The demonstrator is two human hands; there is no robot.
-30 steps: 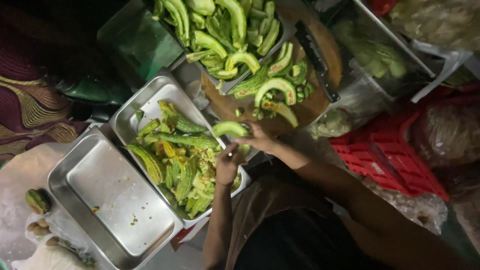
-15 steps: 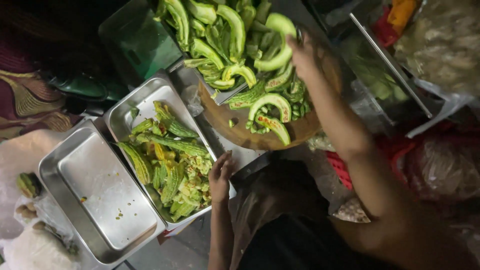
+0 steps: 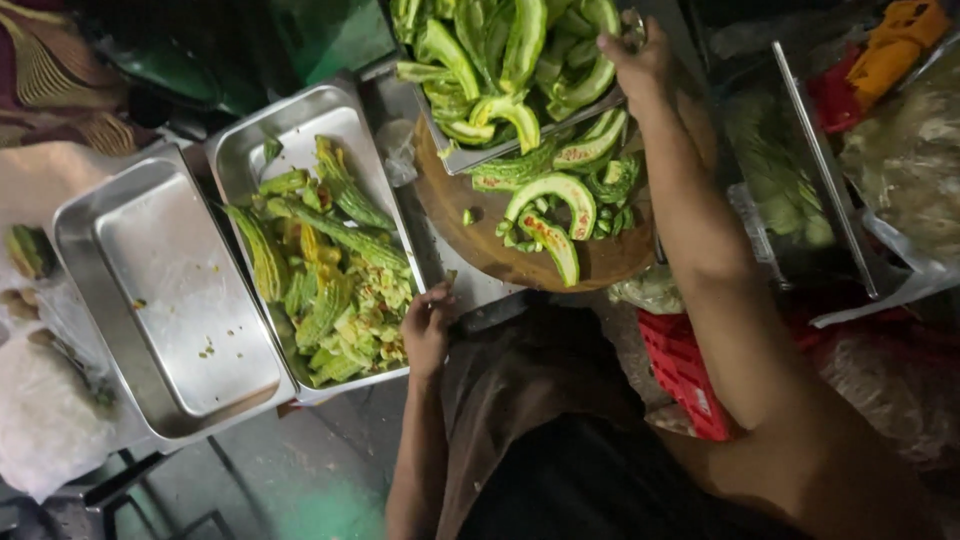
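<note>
My left hand (image 3: 428, 325) rests on the near rim of a steel tray (image 3: 300, 125) that holds scooped-out bitter gourd scraps (image 3: 330, 270), green skins and yellow pith. It holds nothing. My right hand (image 3: 640, 62) reaches far up to the edge of a second steel tray (image 3: 470, 158) piled with halved bitter gourds (image 3: 500, 50), its fingers closed at the pile's right side; what it grips is hidden. A round wooden cutting board (image 3: 500, 262) below that tray carries a few halved gourds (image 3: 560, 205) with red seeds.
An almost bare steel tray (image 3: 165, 290) stands at the left. A red plastic crate (image 3: 685, 370) sits under my right arm. Bags of vegetables (image 3: 900, 160) and a metal rack edge (image 3: 820, 165) crowd the right. Patterned cloth (image 3: 60, 70) lies at the top left.
My right hand went from the scrap tray up and right to the piled gourd tray. The gourd half it held a second ago is gone from it. My left hand stays at the scrap tray's rim.
</note>
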